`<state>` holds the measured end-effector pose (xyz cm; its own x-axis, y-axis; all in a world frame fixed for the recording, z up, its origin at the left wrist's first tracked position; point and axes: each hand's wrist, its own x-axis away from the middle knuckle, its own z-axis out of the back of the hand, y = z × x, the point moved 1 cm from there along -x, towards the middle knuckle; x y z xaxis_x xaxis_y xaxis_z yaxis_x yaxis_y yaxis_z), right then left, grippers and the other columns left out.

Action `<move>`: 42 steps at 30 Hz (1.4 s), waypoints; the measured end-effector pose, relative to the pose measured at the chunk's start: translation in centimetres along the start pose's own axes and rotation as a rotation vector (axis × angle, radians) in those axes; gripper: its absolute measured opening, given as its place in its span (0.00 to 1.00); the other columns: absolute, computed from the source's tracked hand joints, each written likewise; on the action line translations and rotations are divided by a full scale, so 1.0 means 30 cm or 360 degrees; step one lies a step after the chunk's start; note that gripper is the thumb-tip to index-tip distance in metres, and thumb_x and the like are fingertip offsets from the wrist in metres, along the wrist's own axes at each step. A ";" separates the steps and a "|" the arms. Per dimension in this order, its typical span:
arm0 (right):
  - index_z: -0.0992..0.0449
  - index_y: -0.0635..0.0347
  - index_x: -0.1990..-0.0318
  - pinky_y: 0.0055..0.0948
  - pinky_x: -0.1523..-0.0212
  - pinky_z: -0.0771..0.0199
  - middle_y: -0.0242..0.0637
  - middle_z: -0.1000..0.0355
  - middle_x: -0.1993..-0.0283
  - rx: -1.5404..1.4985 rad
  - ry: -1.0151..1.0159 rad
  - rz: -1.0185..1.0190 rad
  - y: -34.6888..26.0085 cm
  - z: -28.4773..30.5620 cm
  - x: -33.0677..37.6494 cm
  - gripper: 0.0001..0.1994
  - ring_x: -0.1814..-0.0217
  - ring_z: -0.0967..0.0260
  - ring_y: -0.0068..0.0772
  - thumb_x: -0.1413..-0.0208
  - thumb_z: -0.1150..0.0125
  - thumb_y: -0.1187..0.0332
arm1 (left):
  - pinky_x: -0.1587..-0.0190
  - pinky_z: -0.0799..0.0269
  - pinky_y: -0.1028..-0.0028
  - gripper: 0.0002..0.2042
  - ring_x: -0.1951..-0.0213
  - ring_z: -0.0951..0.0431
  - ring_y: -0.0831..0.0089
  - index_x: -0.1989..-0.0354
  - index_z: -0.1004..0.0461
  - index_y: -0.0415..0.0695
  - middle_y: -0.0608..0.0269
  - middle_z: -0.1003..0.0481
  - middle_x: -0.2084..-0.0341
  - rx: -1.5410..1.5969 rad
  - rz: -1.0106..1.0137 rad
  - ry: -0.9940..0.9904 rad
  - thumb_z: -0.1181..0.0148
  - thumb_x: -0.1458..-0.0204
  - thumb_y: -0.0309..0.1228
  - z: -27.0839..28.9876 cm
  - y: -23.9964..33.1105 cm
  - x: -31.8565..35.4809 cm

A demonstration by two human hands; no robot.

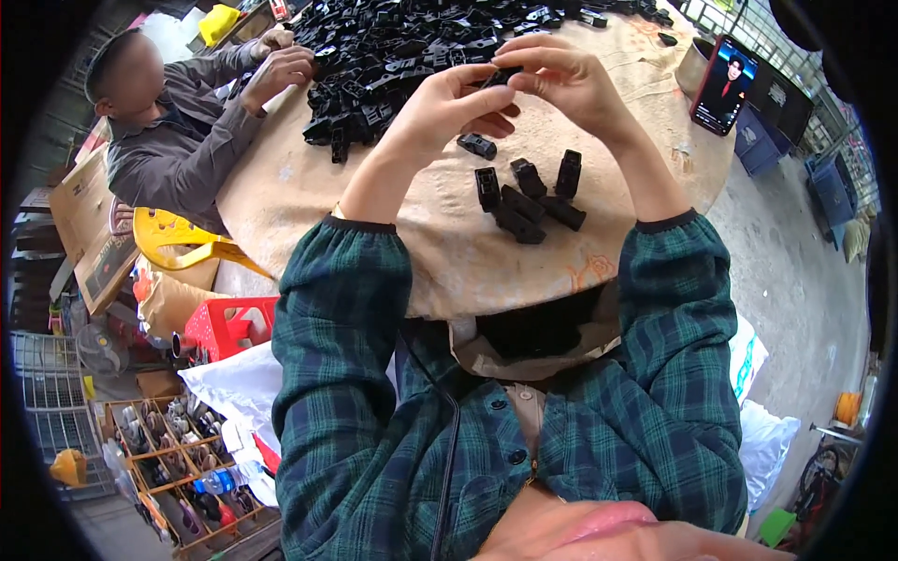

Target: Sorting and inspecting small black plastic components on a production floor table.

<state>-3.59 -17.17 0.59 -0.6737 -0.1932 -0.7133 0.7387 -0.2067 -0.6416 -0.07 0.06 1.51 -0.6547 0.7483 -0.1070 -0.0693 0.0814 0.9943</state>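
Note:
Above the cloth-covered round table, my left hand (pixel 458 107) and my right hand (pixel 569 84) meet at a small black plastic part (pixel 505 75). Both hands pinch it between thumb and fingers, which hide much of it. Just below them a single black plastic piece (pixel 477 146) lies on the cloth. Closer to me sits a loose cluster of several blocky black pieces (pixel 522 204), some upright, others on their sides. Beyond my hands spreads a large heap of black plastic parts (pixel 393 56).
A brown open bag (pixel 468 351) with a dark inside is at the table's near edge. A co-worker (pixel 178 140) handles parts at the far left. A lit phone (pixel 722 86) stands at the right edge by a round tan container (pixel 692 65). A yellow chair (pixel 168 234) is left.

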 end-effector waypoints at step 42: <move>0.27 0.64 0.58 0.23 0.64 0.31 0.37 0.33 0.65 0.0462 0.0104 0.0102 -0.047 -0.064 0.019 0.12 0.63 0.34 0.29 0.53 0.43 0.78 | 0.65 0.26 0.79 0.09 0.70 0.24 0.76 0.64 0.30 0.31 0.58 0.25 0.73 -0.0464 -0.0020 0.0024 0.45 0.51 0.24 0.038 0.012 0.027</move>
<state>-4.96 -15.14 0.55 -0.6158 -0.1545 -0.7726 0.7359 -0.4632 -0.4939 0.23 1.45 1.77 -0.6634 0.7384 -0.1212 -0.2893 -0.1037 0.9516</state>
